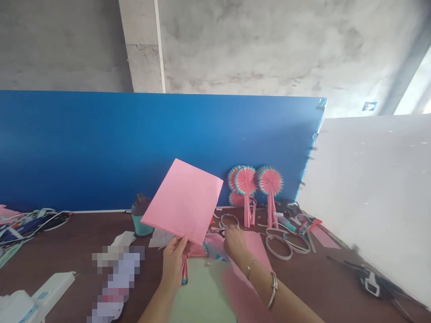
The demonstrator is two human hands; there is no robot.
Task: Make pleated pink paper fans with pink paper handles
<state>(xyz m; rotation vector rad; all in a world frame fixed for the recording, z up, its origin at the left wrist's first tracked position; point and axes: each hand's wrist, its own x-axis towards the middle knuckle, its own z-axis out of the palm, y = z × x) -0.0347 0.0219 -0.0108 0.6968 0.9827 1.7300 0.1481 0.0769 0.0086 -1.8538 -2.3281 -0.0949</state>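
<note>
My left hand [175,260] pinches the lower edge of a square pink sheet of paper [185,199], which is held up and tilted above the table. My right hand [235,242] reaches over the table with its fingers curled downward. A small dark object [219,232], perhaps scissors, lies at its fingertips, and what the fingers grip is hidden. Beneath my hands are a pale green sheet [198,296] and a larger pink sheet [259,246]. A pleated pink paper piece with teal edges [198,250] lies beside my left hand.
Finished-looking pink pleated fans [245,180] lean on the blue partition [101,148]. White tape loops [279,247] and tools lie at right. A teal-and-dark cup [142,220], tissue [123,242] and white box [55,289] stand left. Cables [370,280] lie far right.
</note>
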